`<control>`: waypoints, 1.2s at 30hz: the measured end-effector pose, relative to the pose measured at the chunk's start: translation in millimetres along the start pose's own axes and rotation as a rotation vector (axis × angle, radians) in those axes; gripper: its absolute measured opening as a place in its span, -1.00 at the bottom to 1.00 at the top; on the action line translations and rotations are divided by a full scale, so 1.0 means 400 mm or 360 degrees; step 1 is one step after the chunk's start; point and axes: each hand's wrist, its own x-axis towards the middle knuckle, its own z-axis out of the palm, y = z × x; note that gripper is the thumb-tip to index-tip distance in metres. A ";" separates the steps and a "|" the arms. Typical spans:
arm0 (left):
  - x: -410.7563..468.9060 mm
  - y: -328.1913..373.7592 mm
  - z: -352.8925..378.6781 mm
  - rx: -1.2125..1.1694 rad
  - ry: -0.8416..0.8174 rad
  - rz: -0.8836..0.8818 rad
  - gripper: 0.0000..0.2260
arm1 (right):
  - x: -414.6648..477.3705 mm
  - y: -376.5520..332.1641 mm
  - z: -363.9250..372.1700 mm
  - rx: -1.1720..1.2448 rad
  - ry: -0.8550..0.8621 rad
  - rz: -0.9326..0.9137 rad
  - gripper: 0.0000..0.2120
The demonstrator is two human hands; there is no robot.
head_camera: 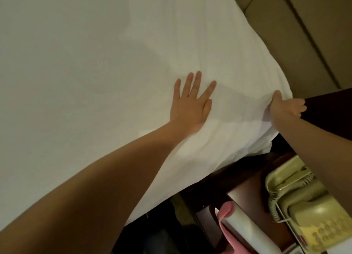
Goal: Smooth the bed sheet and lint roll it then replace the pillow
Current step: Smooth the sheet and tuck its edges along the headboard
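The left hand (190, 105) presses flat, fingers spread, on the bed sheet (95, 63); the right hand (283, 107) grips its edge just beside. The lint roller (243, 229) lies on the counter (247, 191), nearer the right hand.

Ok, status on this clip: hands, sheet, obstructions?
Left hand flat on white bed sheet, right hand grips its edge. Creases between them. Pink-handled lint roller idle on dark nightstand. Nothing obstructing.
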 end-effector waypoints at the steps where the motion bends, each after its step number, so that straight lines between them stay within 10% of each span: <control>1: 0.012 0.015 0.004 0.0014 0.0008 0.0003 -0.54 | 0.019 0.016 -0.008 0.0029 -0.0011 0.0054 -0.32; 6: 0.059 0.071 0.017 0.0115 -0.0016 0.0050 -0.55 | 0.073 0.070 -0.046 0.0246 -0.0124 -0.0318 -0.79; 20: 0.186 0.283 0.061 0.0569 -0.0331 0.0699 -0.50 | 0.077 0.031 0.033 0.1118 0.0048 0.0364 -0.70; 25: 0.106 0.270 0.095 0.0400 -0.0536 0.1665 -0.56 | 0.091 0.012 0.041 0.1075 -0.0076 0.0440 -0.60; 27: 0.093 0.182 0.085 0.0362 -0.0471 0.2251 -0.70 | 0.087 0.007 0.051 0.0338 0.0063 0.0170 -0.54; 29: 0.134 0.077 0.064 0.0422 -0.0160 0.1981 -0.62 | 0.030 -0.041 0.038 0.1170 0.0378 0.0269 -0.63; 33: 0.259 -0.120 -0.051 0.0372 -0.0114 0.1243 -0.57 | -0.229 -0.183 0.094 0.1205 0.0593 -0.1053 -0.64; 36: 0.323 -0.314 -0.134 0.0347 -0.0055 0.0921 -0.47 | -0.396 -0.304 0.184 0.0441 -0.0014 -0.1803 -0.49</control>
